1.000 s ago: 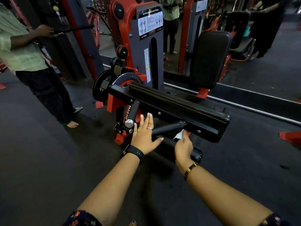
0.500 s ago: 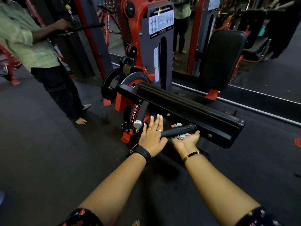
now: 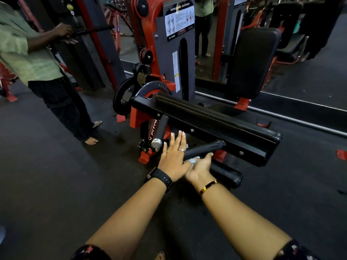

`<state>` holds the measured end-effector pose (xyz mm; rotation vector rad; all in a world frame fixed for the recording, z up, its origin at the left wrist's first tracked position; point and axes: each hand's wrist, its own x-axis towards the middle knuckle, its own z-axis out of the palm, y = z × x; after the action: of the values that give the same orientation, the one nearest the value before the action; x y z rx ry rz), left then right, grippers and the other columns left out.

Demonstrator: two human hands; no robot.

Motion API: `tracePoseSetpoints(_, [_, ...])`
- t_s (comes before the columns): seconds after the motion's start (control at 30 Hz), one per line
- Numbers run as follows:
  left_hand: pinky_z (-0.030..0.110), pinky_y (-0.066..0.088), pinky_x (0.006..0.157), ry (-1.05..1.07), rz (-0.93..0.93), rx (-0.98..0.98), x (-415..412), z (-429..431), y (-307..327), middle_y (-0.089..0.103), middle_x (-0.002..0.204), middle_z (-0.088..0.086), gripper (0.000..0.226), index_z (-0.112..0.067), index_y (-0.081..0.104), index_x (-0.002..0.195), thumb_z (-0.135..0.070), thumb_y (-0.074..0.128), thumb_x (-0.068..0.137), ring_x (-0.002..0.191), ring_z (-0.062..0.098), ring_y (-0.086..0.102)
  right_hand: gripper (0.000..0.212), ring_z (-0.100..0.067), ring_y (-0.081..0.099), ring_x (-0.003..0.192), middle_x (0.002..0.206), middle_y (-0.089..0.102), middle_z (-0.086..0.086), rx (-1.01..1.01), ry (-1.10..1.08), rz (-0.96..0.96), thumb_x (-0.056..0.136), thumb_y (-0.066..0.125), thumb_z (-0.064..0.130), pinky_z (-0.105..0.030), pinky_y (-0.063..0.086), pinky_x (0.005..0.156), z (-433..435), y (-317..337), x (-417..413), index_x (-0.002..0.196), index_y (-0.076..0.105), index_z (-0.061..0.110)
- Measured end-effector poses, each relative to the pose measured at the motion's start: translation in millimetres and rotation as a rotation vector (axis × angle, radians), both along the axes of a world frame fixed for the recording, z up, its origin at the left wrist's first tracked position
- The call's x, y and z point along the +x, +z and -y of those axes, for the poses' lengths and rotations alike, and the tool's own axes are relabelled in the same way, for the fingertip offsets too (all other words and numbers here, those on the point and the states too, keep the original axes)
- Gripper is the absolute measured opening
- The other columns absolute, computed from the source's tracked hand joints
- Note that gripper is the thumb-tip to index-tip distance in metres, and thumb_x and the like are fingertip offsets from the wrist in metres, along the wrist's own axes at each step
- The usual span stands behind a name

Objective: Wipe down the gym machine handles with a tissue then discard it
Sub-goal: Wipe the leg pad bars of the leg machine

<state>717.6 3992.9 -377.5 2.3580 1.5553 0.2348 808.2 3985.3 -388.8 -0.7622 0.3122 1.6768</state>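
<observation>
White letters "FITN" run along the red frame post (image 3: 153, 132); the placard (image 3: 179, 19) print is unreadable.

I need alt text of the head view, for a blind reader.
A right hand holds a white tissue against the underside of a black handle on a red and black gym machine. The left hand is held flat beside it; a person stands at the left.
</observation>
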Motion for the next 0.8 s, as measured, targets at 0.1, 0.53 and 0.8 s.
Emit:
tracePoseSetpoints(0.1, [0.044, -0.010, 0.119, -0.007, -0.050, 0.018, -0.4, -0.5, -0.5, -0.022, 0.158, -0.004, 0.095, -0.014, -0.015, 0.152, -0.031, 0.055, 0.091, 0.139, 0.014, -0.029, 0.098, -0.040, 0.036, 0.135, 0.147, 0.037, -0.025, 0.019, -0.039, -0.031, 0.086, 0.015, 0.078, -0.052, 0.024, 0.111, -6.4, -2.4, 13.1, 0.147, 0.030, 0.003])
tracePoseSetpoints(0.53, [0.038, -0.014, 0.119, -0.017, 0.321, -0.121, -7.1, -7.6, -6.0, -0.011, 0.160, -0.004, 0.071, -0.022, -0.013, 0.150, -0.025, 0.022, 0.089, 0.141, 0.005, -0.021, 0.085, -0.036, 0.046, 0.128, 0.136, 0.049, -0.024, 0.041, -0.011, -0.108, 0.090, 0.025, 0.072, -0.044, 0.038, 0.102, 9.6, 5.1, -18.3, 0.133, 0.046, 0.002])
tracePoseSetpoints(0.8, [0.024, 0.016, 0.115, 0.381, 1.525, -0.626, -2.3, -7.7, -6.3, 0.033, 0.154, 0.008, 0.057, -0.012, 0.028, 0.150, -0.028, 0.007, 0.100, 0.146, 0.018, 0.021, 0.016, -0.019, 0.061, 0.076, 0.086, 0.062, -0.013, -0.009, 0.079, 0.264, 0.097, 0.041, -0.003, -0.023, 0.057, 0.060, 24.0, 6.6, -17.1, 0.095, 0.057, 0.001])
